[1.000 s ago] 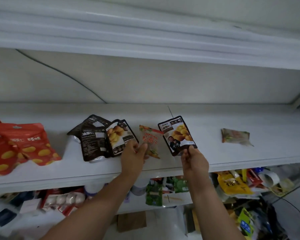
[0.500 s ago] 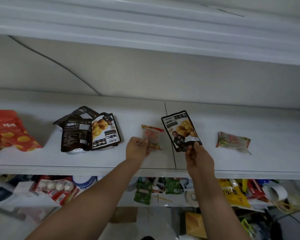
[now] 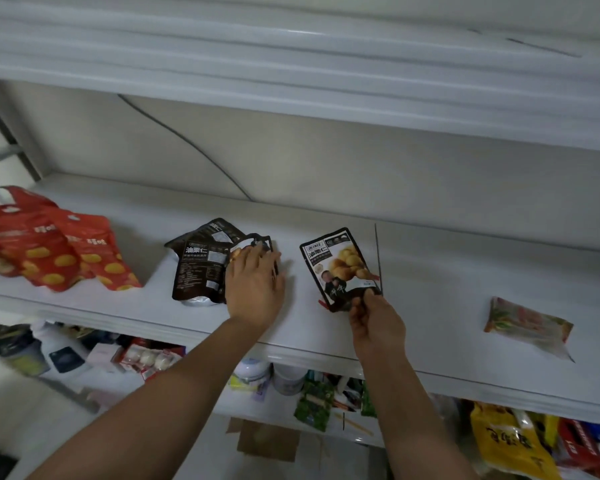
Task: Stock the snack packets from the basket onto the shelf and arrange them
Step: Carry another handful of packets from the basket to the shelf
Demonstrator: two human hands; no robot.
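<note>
Right hand (image 3: 374, 323) pinches lower corner of chestnut packet (image 3: 338, 265), centre frame, over shelf (image 3: 430, 289). Left hand (image 3: 255, 289) flat, fingers straight, pressing dark packet pile (image 3: 196, 268) left of centre. Risk: weak corner pinch, glossy packet could slip toward front edge; pile could fan out under push. Basket out of frame. Shelf also holds red packets (image 3: 49, 251) far left, clear packet (image 3: 527, 323) right.

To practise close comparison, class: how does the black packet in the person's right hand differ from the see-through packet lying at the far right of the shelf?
Colour: the black packet is opaque, printed with yellow nuts; the see-through packet shows orange and green contents. Hold: the right hand pinches the black packet's lower edge; nothing touches the see-through packet. Both are snack packets at the same white shelf.
</note>
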